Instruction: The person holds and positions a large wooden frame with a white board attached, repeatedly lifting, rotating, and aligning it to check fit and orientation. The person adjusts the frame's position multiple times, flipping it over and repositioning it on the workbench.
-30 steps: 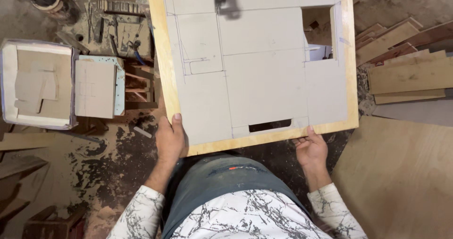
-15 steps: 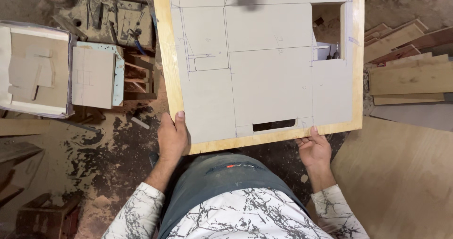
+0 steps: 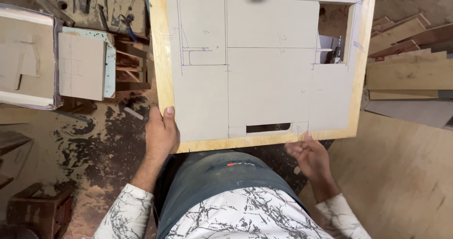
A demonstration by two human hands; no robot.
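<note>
Lying flat in front of the person's waist, the grey panel (image 3: 269,69) with its pale wooden border carries pencil lines, a square cut-out near its far right corner and a narrow slot by the near edge. The left hand (image 3: 160,135) clamps the near left corner, thumb on top, while the right hand (image 3: 309,156) touches the near edge, fingers loosely curled and apart. Wooden planks (image 3: 406,64) lie stacked to the right, boxes (image 3: 52,64) to the left on the sawdust-strewn floor (image 3: 99,149).

The big framed panel (image 3: 264,64) sits dead center in front of the person, left hand (image 3: 160,135) on its near-left corner, right hand (image 3: 309,156) just under its near edge. Stacked planks (image 3: 406,64) lie right, 2 flat boards (image 3: 52,64) left, tools (image 3: 101,7) behind them.
</note>
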